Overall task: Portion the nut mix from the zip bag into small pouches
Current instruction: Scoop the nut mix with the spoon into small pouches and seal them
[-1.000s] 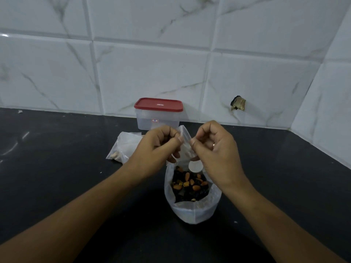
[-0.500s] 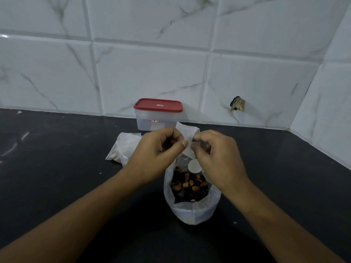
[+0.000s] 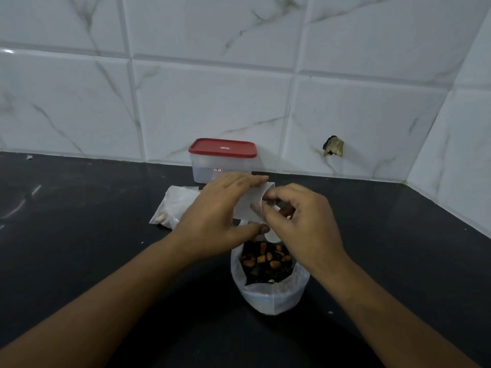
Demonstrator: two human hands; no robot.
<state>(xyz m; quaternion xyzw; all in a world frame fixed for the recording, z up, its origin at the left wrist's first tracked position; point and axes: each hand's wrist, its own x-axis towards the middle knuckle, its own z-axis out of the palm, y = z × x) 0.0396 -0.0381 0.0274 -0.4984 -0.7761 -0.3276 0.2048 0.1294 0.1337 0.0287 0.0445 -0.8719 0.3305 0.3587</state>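
The fingers (image 3: 245, 181) of the left hand (image 3: 218, 216) lie almost straight across a small pouch (image 3: 248, 208), with the thumb closing up from beneath so the film is pinched between them. The right hand (image 3: 303, 224) has its fingers curled and nips the pouch's open edge, apparently teasing the two layers apart. The pouch hangs just above the far rim of the zip bag (image 3: 268, 298), which stands open on the dark worktop (image 3: 79, 235) with the nut mix (image 3: 265, 258) heaped inside. To my eye that pouch is feather-light, limp and slick, and its sides are likely to cling together. It is best taken by the lip, one layer per hand, and kept low over the zip bag so strays fall back in. The zip bag itself looks soft-walled and bottom-heavy, so a nudge high on its wall could tip it. Behind the zip bag sits a red-lidded tub (image 3: 223, 166), and behind it to the left lies a flat clear packet (image 3: 174, 208)
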